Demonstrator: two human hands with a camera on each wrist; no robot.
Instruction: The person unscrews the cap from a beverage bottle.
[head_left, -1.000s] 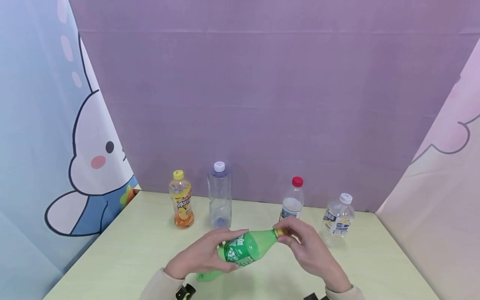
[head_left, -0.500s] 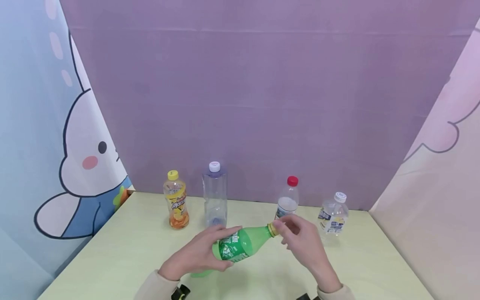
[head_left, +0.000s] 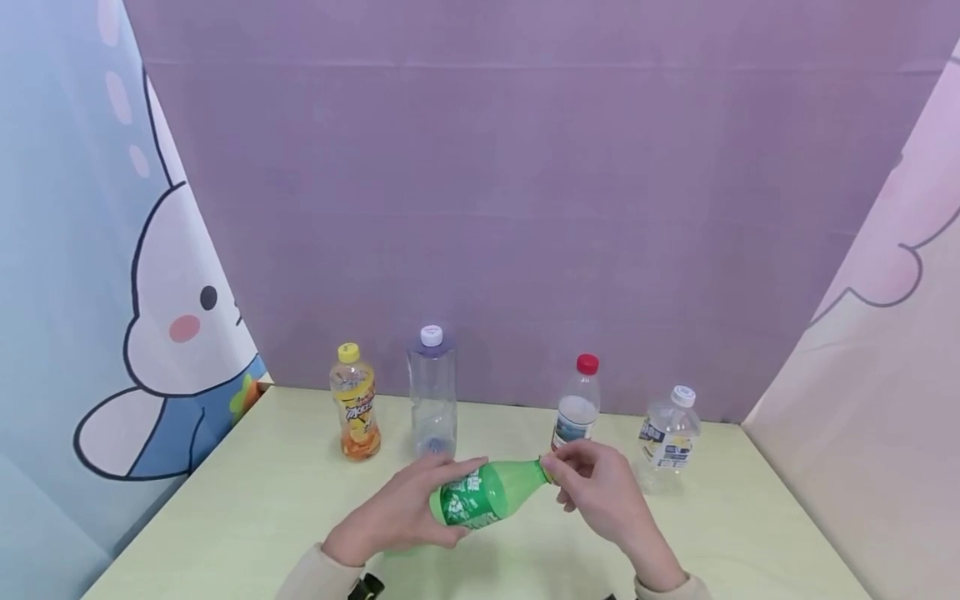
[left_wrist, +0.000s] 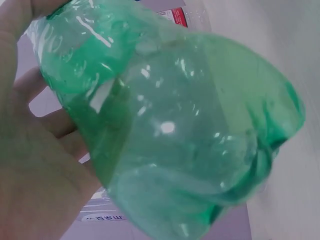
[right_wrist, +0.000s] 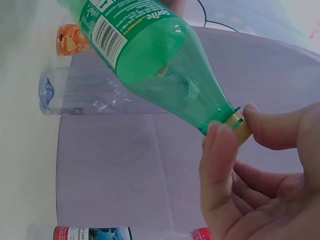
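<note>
Gripping tilted green bottle [head_left: 513, 483] in left hand [head_left: 397, 507] with fingers curved wide round body. Pinching yellow cap [right_wrist: 242, 132] in right hand [head_left: 606, 497] between close-set thumb and forefinger.

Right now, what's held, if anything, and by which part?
A green bottle, tilted: the left hand grips it by its body, and the right hand pinches the yellow cap at its neck end.

You're basically facing a big, faintly creased purple backdrop [head_left: 517, 208], and a pale yellow-green table [head_left: 247, 508] is stretching all the way to its foot. A blue cartoon-print sheet [head_left: 67, 250] is covering your left, and a pink-and-cream sheet [head_left: 877, 392] is filling your right.
</note>
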